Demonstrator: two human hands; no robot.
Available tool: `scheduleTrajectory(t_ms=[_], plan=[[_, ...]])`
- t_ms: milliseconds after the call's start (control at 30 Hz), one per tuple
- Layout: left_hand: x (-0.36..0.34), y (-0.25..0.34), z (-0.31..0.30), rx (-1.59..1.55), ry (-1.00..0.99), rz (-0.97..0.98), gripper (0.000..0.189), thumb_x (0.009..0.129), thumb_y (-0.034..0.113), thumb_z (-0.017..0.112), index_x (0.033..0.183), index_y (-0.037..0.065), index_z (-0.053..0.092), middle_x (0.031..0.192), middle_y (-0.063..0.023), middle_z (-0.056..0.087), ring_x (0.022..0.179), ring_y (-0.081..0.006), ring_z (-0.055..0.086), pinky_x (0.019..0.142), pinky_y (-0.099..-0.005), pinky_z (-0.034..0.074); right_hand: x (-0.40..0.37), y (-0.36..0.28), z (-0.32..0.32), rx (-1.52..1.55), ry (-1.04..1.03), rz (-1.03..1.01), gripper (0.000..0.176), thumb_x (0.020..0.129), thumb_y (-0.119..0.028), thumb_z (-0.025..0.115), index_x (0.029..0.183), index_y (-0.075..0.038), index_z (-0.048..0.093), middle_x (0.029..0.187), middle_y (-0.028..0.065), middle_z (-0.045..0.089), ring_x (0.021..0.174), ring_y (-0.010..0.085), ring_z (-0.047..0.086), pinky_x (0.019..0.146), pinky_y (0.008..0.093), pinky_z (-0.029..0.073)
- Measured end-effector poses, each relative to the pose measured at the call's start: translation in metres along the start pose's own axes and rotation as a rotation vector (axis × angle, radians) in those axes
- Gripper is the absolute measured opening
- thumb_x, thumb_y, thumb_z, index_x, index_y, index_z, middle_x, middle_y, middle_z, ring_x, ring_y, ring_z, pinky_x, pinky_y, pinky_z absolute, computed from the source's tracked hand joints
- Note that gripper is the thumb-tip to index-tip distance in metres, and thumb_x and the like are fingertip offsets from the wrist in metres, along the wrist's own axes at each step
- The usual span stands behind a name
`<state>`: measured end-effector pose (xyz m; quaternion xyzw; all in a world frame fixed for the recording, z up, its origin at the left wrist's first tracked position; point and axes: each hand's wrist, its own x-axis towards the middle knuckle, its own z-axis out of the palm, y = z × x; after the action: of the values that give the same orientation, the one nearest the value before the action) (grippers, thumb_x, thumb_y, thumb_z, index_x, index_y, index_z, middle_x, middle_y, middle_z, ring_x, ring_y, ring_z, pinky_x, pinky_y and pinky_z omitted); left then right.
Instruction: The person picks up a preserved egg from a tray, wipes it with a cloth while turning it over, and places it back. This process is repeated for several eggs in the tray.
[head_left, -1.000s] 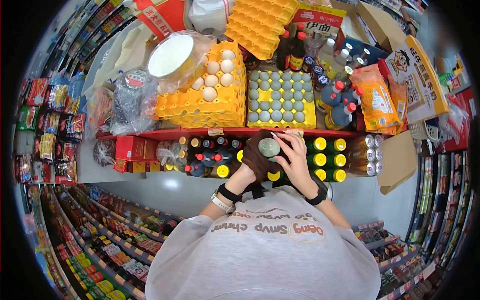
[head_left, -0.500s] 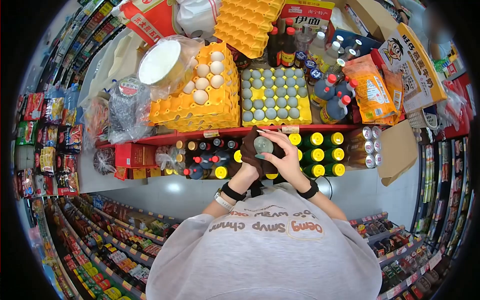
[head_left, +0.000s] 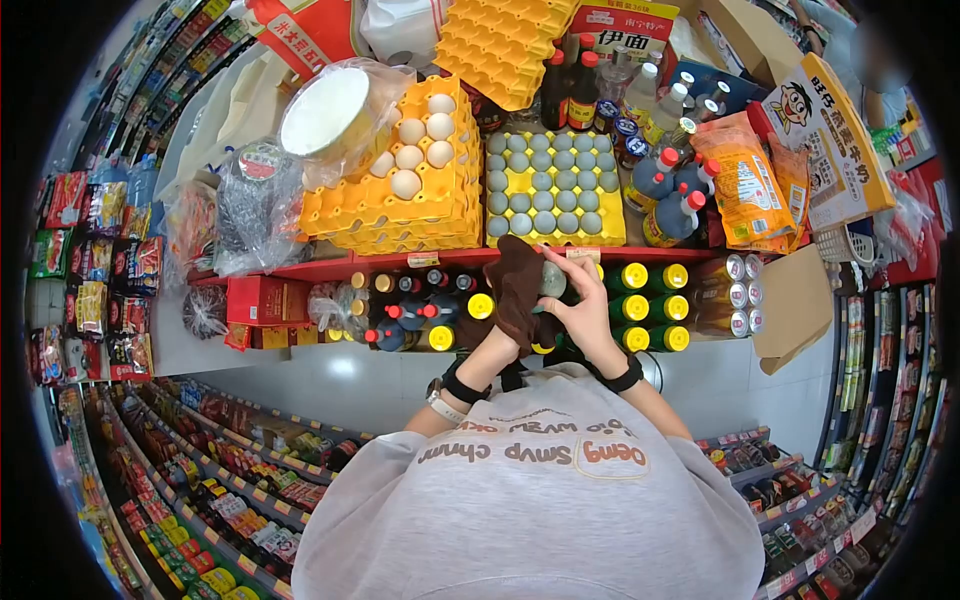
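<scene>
A pale blue-green egg (head_left: 552, 281) sits between the fingers and thumb of my right hand (head_left: 588, 312). Against the egg's left side lies a dark brown cloth (head_left: 515, 290), draped over my left hand (head_left: 497, 352); the cloth hides most of those fingers. Just beyond both hands, a yellow tray (head_left: 518, 183) on the counter carries rows of similar blue-green eggs, with a gap in one row. To its left, light-coloured eggs (head_left: 409, 157) rest on a stack of orange egg trays (head_left: 390, 225).
Sauce bottles (head_left: 660, 215) and orange packets (head_left: 740, 185) stand right of the tray. A plastic-wrapped white tub (head_left: 325, 110) leans at the left. Below the red counter edge (head_left: 460, 262) are yellow-capped bottles (head_left: 630, 308) and cans (head_left: 735, 295). Shelves of goods surround the floor.
The brown cloth has swung up and rightward, now standing higher and partly covering the egg. My right hand has shifted slightly right with the egg. The view has tilted a little.
</scene>
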<state>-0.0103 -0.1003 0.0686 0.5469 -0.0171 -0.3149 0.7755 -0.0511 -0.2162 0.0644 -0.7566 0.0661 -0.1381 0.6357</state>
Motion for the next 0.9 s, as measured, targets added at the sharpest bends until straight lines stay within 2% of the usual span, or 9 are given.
scheduleTrajectory(t_ms=[100, 300, 367, 400, 467, 567, 700, 767, 900], plan=[[0.003, 0.0, -0.006, 0.138, -0.031, 0.119, 0.034, 0.094, 0.02, 0.043, 0.125, 0.007, 0.04, 0.119, -0.007, 0.051, 0.106, -0.0164, 0.052, 0.087, -0.0266, 0.044, -0.001, -0.014, 0.001, -0.106, -0.017, -0.133, 0.065, 0.064, -0.007, 0.073, 0.125, -0.011, 0.052, 0.107, 0.0068, 0.052, 0.095, 0.0214, 0.051, 0.086, 0.0299, 0.039], [0.011, -0.002, -0.028, 0.886, 0.014, 0.339, 0.038, 0.095, 0.023, 0.041, 0.13, 0.007, 0.037, 0.123, -0.0064, 0.048, 0.111, -0.0163, 0.049, 0.093, -0.0267, 0.041, -0.004, -0.002, 0.013, -0.007, -0.056, -0.11, 0.059, 0.07, -0.005, 0.069, 0.125, -0.007, 0.051, 0.114, 0.011, 0.056, 0.105, 0.0268, 0.053, 0.092, 0.032, 0.04], [0.011, -0.026, -0.036, 0.118, 0.084, 0.198, 0.036, 0.094, 0.025, 0.046, 0.125, 0.008, 0.041, 0.114, -0.0072, 0.053, 0.101, -0.0162, 0.055, 0.086, -0.03, 0.046, -0.006, 0.001, 0.015, 0.103, -0.041, 0.012, 0.058, 0.07, -0.003, 0.069, 0.125, -0.006, 0.051, 0.119, 0.0105, 0.055, 0.11, 0.0226, 0.052, 0.092, 0.0305, 0.04], [0.007, -0.025, -0.033, 0.118, 0.088, 0.198, 0.036, 0.094, 0.025, 0.046, 0.125, 0.008, 0.041, 0.114, -0.0072, 0.053, 0.101, -0.0162, 0.055, 0.086, -0.03, 0.046, -0.006, 0.0, 0.016, 0.104, -0.044, 0.012, 0.058, 0.07, -0.003, 0.069, 0.125, -0.006, 0.051, 0.119, 0.0105, 0.055, 0.11, 0.0226, 0.052, 0.092, 0.0305, 0.04], [0.003, -0.019, -0.025, -0.359, 0.114, 0.073, 0.034, 0.095, 0.03, 0.041, 0.119, 0.008, 0.045, 0.113, -0.0073, 0.055, 0.098, -0.018, 0.057, 0.082, -0.0321, 0.049, -0.004, -0.002, 0.017, 0.415, -0.025, 0.097, 0.057, 0.07, -0.002, 0.069, 0.124, -0.003, 0.05, 0.121, 0.009, 0.054, 0.111, 0.0184, 0.05, 0.094, 0.0294, 0.039], [0.008, -0.021, -0.037, -0.374, -0.043, -0.077, 0.041, 0.096, 0.038, 0.035, 0.124, 0.009, 0.043, 0.117, -0.0065, 0.052, 0.104, -0.0179, 0.055, 0.084, -0.0355, 0.048, -0.004, -0.002, 0.019, 0.445, -0.026, 0.051, 0.054, 0.072, -0.001, 0.068, 0.122, 0.001, 0.05, 0.123, 0.008, 0.052, 0.113, 0.0179, 0.048, 0.097, 0.0303, 0.037], [0.004, -0.026, -0.041, -0.537, 0.013, -0.304, 0.042, 0.096, 0.041, 0.033, 0.123, 0.01, 0.045, 0.119, -0.0071, 0.053, 0.106, -0.0197, 0.055, 0.086, -0.0366, 0.048, 0.001, 0.003, 0.016, 0.374, -0.055, -0.032, 0.051, 0.074, 0.002, 0.065, 0.122, 0.001, 0.047, 0.127, 0.0106, 0.049, 0.116, 0.0198, 0.047, 0.101, 0.0315, 0.033], [0.006, -0.052, -0.057, -0.775, -0.226, -0.428, 0.042, 0.094, 0.042, 0.036, 0.119, 0.01, 0.048, 0.117, -0.0078, 0.055, 0.101, -0.0224, 0.058, 0.084, -0.0378, 0.05, 0.001, 0.001, 0.016, 0.557, -0.103, 0.023, 0.049, 0.076, 0.003, 0.062, 0.121, -0.001, 0.044, 0.129, 0.0131, 0.047, 0.119, 0.0208, 0.044, 0.103, 0.0325, 0.031], [0.002, -0.036, -0.04, -0.764, -0.148, -0.464, 0.041, 0.094, 0.042, 0.037, 0.119, 0.012, 0.048, 0.116, -0.0075, 0.056, 0.1, -0.0223, 0.059, 0.082, -0.0369, 0.051, 0.003, 0.003, 0.017, 0.46, -0.141, -0.024, 0.045, 0.078, 0.004, 0.059, 0.12, -0.001, 0.041, 0.13, 0.014, 0.046, 0.12, 0.0213, 0.044, 0.102, 0.0322, 0.031]])
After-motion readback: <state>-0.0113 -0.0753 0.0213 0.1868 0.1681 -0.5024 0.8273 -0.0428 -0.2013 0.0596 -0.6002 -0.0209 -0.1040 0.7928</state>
